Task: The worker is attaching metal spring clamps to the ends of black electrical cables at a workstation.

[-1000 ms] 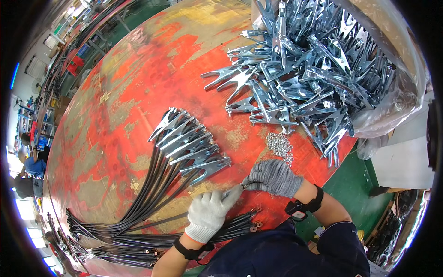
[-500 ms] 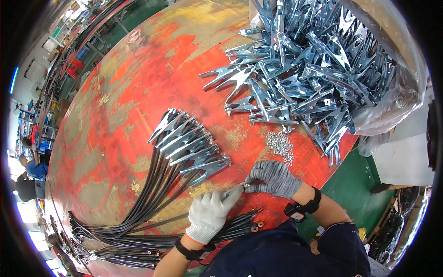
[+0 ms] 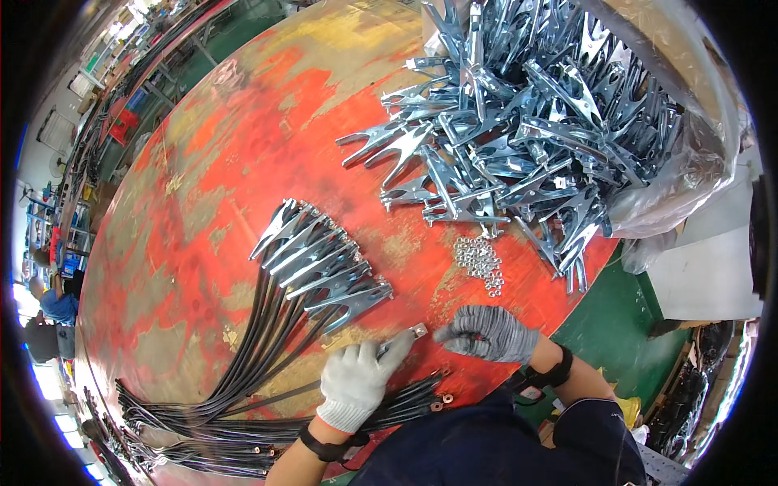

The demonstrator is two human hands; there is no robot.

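My left hand (image 3: 356, 381), in a white knit glove, is closed round a metal clamp (image 3: 418, 330). Mostly only its silvery end shows, past the fingertip; the glove hides the rest. Just right of that end, not touching it, is my right hand (image 3: 490, 334) in a grey striped glove. Its fingers are curled together, and whatever they may hold is hidden. Small metal nuts (image 3: 479, 263) lie loose beyond the right hand. Left of them, several spring clamps (image 3: 320, 263) fixed to black cables (image 3: 247, 336) lie in a slanting row.
A large heap of loose metal clamps (image 3: 519, 138) spills from a plastic bag (image 3: 689, 186) at the far right of the worn red table (image 3: 235, 162). More black cables with copper lugs (image 3: 447, 398) lie along the near edge. Green floor (image 3: 604, 312) shows at right.
My right hand has drawn back from the clamp's end, leaving a small gap. My left hand still grips the clamp, slightly lower left. The whole view has shifted a little.
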